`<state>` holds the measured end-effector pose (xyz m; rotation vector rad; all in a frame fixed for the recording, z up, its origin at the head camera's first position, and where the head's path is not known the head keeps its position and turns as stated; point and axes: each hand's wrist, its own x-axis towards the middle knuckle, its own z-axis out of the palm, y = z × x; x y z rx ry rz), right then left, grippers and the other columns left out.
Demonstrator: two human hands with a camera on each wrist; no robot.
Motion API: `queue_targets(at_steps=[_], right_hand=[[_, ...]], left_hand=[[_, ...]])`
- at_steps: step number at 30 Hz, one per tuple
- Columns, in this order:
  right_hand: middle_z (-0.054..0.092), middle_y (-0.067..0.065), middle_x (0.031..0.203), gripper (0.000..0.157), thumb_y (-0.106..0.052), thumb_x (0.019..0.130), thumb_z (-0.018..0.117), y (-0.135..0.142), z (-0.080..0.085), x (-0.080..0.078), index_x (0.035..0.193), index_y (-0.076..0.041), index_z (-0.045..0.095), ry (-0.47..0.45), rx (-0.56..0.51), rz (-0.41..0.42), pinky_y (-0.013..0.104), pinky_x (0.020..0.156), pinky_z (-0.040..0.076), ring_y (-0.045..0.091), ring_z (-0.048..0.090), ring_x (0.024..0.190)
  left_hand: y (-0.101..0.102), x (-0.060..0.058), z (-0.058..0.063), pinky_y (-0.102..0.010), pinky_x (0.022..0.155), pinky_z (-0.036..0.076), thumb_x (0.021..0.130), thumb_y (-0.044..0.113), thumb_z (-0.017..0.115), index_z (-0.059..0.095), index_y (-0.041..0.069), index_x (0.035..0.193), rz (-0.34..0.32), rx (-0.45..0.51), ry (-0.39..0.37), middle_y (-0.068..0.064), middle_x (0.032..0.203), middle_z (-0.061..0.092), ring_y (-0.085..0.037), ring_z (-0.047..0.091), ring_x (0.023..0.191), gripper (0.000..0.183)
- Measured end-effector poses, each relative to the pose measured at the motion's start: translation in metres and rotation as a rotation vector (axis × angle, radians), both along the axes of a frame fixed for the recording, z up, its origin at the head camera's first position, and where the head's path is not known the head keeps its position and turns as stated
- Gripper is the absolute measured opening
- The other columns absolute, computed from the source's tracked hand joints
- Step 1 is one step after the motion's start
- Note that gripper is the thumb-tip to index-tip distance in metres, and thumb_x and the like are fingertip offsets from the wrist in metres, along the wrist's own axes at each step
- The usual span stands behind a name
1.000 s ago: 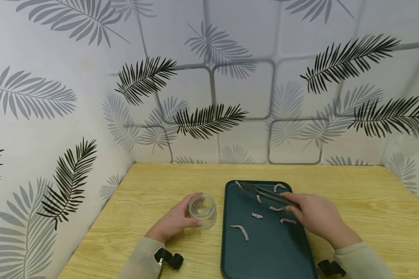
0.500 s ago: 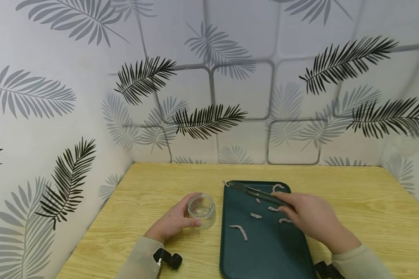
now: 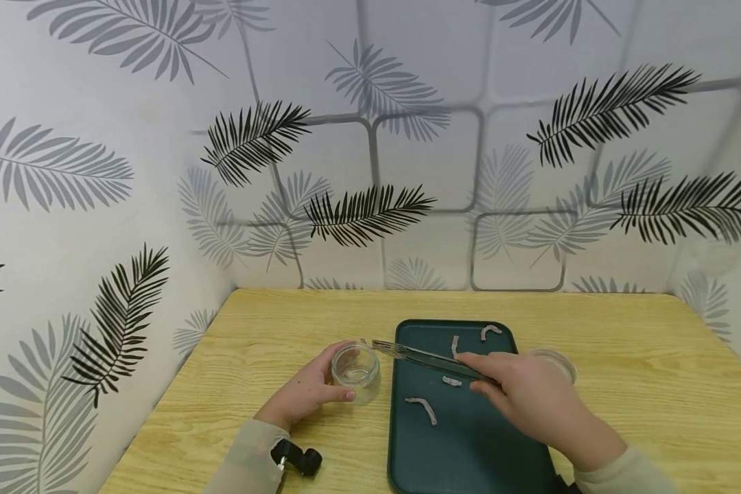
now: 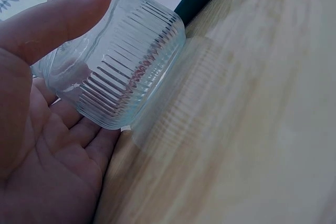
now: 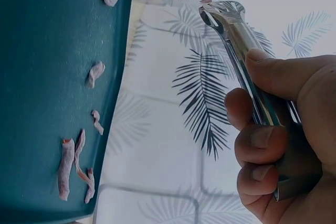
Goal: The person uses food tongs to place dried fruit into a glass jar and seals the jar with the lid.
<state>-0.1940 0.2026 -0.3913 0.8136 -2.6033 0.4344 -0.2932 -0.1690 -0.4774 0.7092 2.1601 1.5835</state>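
My left hand (image 3: pixel 311 387) holds a clear ribbed glass jar (image 3: pixel 366 392), thumb on the near side, standing upright on the table. Through its wall in the left wrist view, some reddish, wrinkled matter shows faintly near the bottom. My right hand (image 3: pixel 534 394) grips metal tongs (image 3: pixel 429 359) above the dark green tray (image 3: pixel 463 446). A small dried strip (image 3: pixel 363 341) sticks out from the tongs' tips, at the far right of the jar's rim. Several wrinkled pinkish-grey strips lie on the tray, among them a long bent strip (image 3: pixel 424 409) and a short strip (image 3: pixel 451 381).
A round, pale, shallow object (image 3: pixel 556 365), perhaps a lid, lies right of the tray, partly behind my right hand. The wood-grain table (image 3: pixel 309 312) meets leaf-patterned walls (image 3: pixel 420 165) at the back and left. Black wrist mounts sit under both sleeves.
My right hand has carried the tongs and their strip leftward, from the tray's far left corner to the jar's rim. The round pale object has come into sight. My left hand and the jar stay put.
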Motion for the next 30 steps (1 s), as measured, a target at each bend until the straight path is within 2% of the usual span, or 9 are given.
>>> queue_targets(at_steps=[3,6,11,15,20,25,28,30], right_hand=[[0.074,-0.005,0.101,0.046,-0.024,0.087,0.081,-0.003,-0.002,0.002,0.132,-0.019,0.070,-0.014,-0.011,0.012,0.020,0.049,0.036,-0.007,0.044,0.056],[0.074,-0.005,0.101,0.046,-0.024,0.085,0.082,-0.006,-0.005,0.003,0.130,-0.019,0.071,0.011,-0.009,0.025,0.020,0.051,0.039,-0.004,0.054,0.062],[0.074,-0.006,0.101,0.047,-0.025,0.085,0.082,-0.010,-0.008,0.003,0.130,-0.021,0.071,0.036,-0.012,0.043,0.021,0.054,0.043,0.002,0.064,0.072],[0.073,-0.007,0.101,0.048,-0.027,0.086,0.081,-0.011,-0.008,0.003,0.132,-0.022,0.070,0.022,-0.018,0.052,0.020,0.053,0.041,-0.002,0.060,0.070],[0.072,-0.008,0.098,0.050,-0.029,0.086,0.081,-0.008,-0.007,0.002,0.134,-0.021,0.068,-0.002,-0.019,0.030,0.020,0.051,0.038,-0.006,0.048,0.060],[0.063,-0.015,0.083,0.052,-0.032,0.088,0.079,0.000,-0.006,-0.002,0.137,-0.021,0.066,-0.073,-0.005,-0.022,0.021,0.047,0.034,-0.006,0.038,0.054],[0.053,-0.020,0.074,0.052,-0.033,0.089,0.078,0.008,-0.006,-0.007,0.138,-0.022,0.065,-0.109,0.023,-0.076,0.023,0.047,0.033,-0.005,0.038,0.054],[0.052,-0.021,0.072,0.053,-0.033,0.089,0.078,0.015,-0.005,-0.011,0.139,-0.021,0.064,-0.152,0.031,-0.111,0.025,0.047,0.033,-0.002,0.039,0.053]], left_hand=[[0.001,0.000,0.001,-0.045,0.111,0.034,0.091,0.016,0.078,0.030,0.022,0.158,-0.001,-0.002,0.005,-0.008,0.158,0.038,-0.028,0.043,0.140,0.083],[0.001,0.000,0.001,-0.045,0.110,0.034,0.090,0.018,0.079,0.030,0.020,0.159,0.006,-0.008,0.003,-0.006,0.157,0.039,-0.027,0.044,0.139,0.085],[0.001,0.000,0.000,-0.038,0.106,0.039,0.090,0.019,0.079,0.027,0.018,0.160,0.010,-0.016,-0.007,-0.008,0.154,0.042,-0.027,0.048,0.134,0.087],[0.001,0.000,-0.001,-0.035,0.107,0.038,0.091,0.016,0.078,0.029,0.019,0.159,0.003,-0.014,0.013,-0.009,0.157,0.040,-0.028,0.046,0.137,0.084],[0.000,0.000,0.000,-0.040,0.110,0.035,0.090,0.015,0.079,0.031,0.021,0.158,-0.001,-0.002,0.017,-0.010,0.158,0.039,-0.027,0.043,0.140,0.083],[0.000,-0.002,-0.002,-0.040,0.110,0.034,0.090,0.017,0.079,0.032,0.021,0.157,0.000,-0.009,0.019,-0.010,0.157,0.040,-0.027,0.043,0.139,0.082],[-0.001,-0.003,-0.003,-0.037,0.109,0.035,0.090,0.017,0.079,0.032,0.021,0.157,-0.005,-0.007,0.019,-0.009,0.157,0.040,-0.026,0.043,0.139,0.082],[-0.001,-0.003,-0.003,-0.036,0.109,0.035,0.090,0.017,0.079,0.032,0.021,0.157,-0.005,-0.004,0.017,-0.009,0.157,0.040,-0.026,0.043,0.139,0.082]])
